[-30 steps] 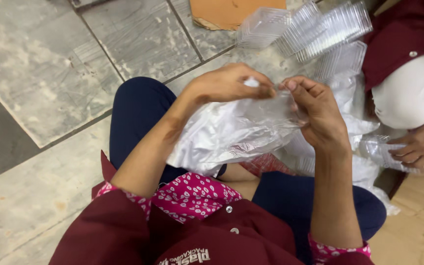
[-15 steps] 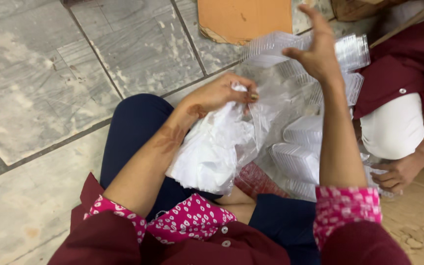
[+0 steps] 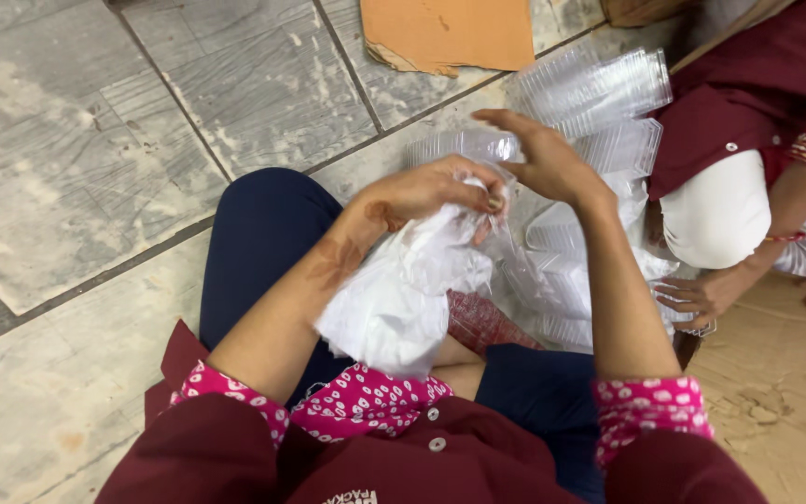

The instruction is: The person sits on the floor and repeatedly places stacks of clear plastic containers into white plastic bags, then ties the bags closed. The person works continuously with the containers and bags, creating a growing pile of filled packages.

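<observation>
Grey stone floor [image 3: 95,140] underfoot, cardboard sheet [image 3: 450,33] up top | clear plastic containers [image 3: 599,89] stacked ahead | white plastic bag [image 3: 403,299] bunched over the lap | left hand [image 3: 440,191] clamped on bag's top | right hand [image 3: 538,159] spread, fingers loose, beside containers | co-worker's hand [image 3: 701,294] on the right

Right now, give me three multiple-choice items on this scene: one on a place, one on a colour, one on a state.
1. Where does the cardboard sheet lie?
A. on the stone floor
B. on the lap
C. under the bag

2. What colour is the plastic bag?
A. black
B. white
C. green

3. How does the left hand stand?
A. flat on the floor
B. closed on the bag's top
C. open in the air

Key: 1 A, it lies on the tiles at top; 2 B, the bag is white; 3 B, fingers bunch the bag, while the right hand hovers open over the clear containers.
</observation>
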